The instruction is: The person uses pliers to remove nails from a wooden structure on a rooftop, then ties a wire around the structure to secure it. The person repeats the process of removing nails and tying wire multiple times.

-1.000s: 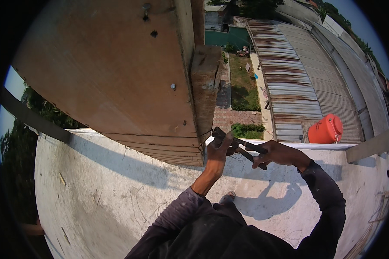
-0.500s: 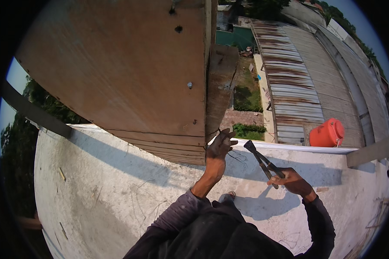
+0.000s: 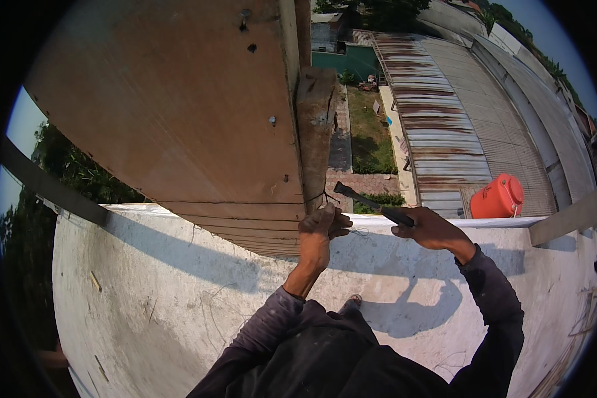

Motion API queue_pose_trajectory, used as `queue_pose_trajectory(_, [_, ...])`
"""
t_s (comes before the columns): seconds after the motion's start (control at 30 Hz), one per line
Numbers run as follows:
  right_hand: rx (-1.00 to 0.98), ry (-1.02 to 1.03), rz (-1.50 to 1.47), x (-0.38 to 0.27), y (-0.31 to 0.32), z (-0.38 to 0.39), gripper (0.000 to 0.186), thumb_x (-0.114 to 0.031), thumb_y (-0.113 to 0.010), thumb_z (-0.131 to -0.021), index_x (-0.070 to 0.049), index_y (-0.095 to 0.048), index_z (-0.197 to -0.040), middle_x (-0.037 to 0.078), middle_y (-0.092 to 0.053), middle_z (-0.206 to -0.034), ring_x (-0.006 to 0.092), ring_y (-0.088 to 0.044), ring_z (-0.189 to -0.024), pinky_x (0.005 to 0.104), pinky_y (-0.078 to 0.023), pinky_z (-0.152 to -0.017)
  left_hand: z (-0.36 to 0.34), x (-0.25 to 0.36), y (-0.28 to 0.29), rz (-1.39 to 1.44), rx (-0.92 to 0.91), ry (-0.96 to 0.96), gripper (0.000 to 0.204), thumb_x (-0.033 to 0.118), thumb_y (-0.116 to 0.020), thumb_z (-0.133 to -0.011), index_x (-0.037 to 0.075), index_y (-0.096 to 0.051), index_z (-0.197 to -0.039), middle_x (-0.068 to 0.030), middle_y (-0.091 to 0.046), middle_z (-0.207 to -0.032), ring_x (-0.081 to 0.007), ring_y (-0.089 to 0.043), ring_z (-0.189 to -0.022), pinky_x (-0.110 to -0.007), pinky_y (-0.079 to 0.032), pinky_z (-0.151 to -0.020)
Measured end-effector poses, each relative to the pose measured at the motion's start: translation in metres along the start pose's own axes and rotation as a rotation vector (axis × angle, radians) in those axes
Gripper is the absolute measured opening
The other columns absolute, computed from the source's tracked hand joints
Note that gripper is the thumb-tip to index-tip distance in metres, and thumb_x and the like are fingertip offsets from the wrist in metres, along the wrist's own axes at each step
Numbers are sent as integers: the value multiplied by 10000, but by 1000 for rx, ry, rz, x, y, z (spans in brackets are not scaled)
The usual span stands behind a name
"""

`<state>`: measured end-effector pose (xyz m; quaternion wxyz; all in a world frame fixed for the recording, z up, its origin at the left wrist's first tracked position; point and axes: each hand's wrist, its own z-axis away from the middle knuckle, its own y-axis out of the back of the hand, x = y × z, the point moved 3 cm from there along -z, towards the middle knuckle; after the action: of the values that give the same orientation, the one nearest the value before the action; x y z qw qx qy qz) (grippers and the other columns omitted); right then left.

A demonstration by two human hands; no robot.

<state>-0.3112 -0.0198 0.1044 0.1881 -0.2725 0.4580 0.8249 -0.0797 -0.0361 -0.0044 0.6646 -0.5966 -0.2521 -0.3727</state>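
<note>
My right hand (image 3: 434, 229) is closed round the handles of a pair of pincers (image 3: 361, 197). Their dark jaws point left, just right of a twisted tie wire (image 3: 326, 197). This wire wraps the lower part of a tall brown formwork panel (image 3: 212, 132) and the timber batten (image 3: 315, 126) along its right edge. Just below the twist, my left hand (image 3: 318, 232) is closed, thumb against curled fingers, at the wire; the exact grip is partly hidden. Several more wire turns (image 3: 245, 229) run across the panel lower down.
Pale concrete (image 3: 179, 312) lies underfoot with loose wire and wood scraps on it. A low white edge (image 3: 444, 222) borders a drop to a yard (image 3: 371, 146). Beyond stand a rusty metal roof (image 3: 438, 126) and an orange-red water jug (image 3: 497, 198). Beams cross at both sides.
The pincers have moved up and left to the wire twist, and their handles have come together. My left hand has shifted slightly left and its fingers have curled in. The view has shifted a little.
</note>
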Motion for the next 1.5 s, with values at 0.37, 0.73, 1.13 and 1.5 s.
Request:
queue_pose_trajectory(0.37, [-184, 132, 105, 1, 18, -26, 530, -417, -641, -965, -40, -595, -1334, 180, -695, -1042, 298, -636, -944, 431, -483, -839, 1, -4, -2, -125, 11, -49, 376, 332, -648, -988, -44, -660, -1002, -100, -666, -721, -167, -663, -638, -302, -563, -612])
queue_pose_trajectory(0.73, [-73, 371, -125, 29, -25, -30, 687, -524, -654, -936, -82, -493, -1437, 110, -568, -828, 227, -551, -777, 396, -460, -718, 4, 0, -7, -46, 100, 62, 432, 354, -672, -965, -46, -600, -1111, -153, -673, -946, -206, -674, -687, -310, -566, -608])
queue_pose_trajectory(1.13, [44, 333, -550, 57, -156, -60, 348, -317, -728, -916, 10, -609, -914, 33, -540, -634, 138, -520, -572, 351, -455, -568, -6, 7, -8, -10, -204, 187, 516, 423, -603, -964, 21, -556, -1283, -172, -644, -1226, -262, -617, -1109, -398, -477, -918])
queue_pose_trajectory(1.5, [357, 453, -884, 35, -232, -110, 125, -83, -701, -881, 16, -658, -945, 97, -662, -735, 182, -641, -653, 338, -515, -619, -26, 0, 5, -210, -344, 305, 537, 259, -684, -920, -3, -502, -1350, -217, -646, -1244, -278, -651, -1078, -399, -530, -928])
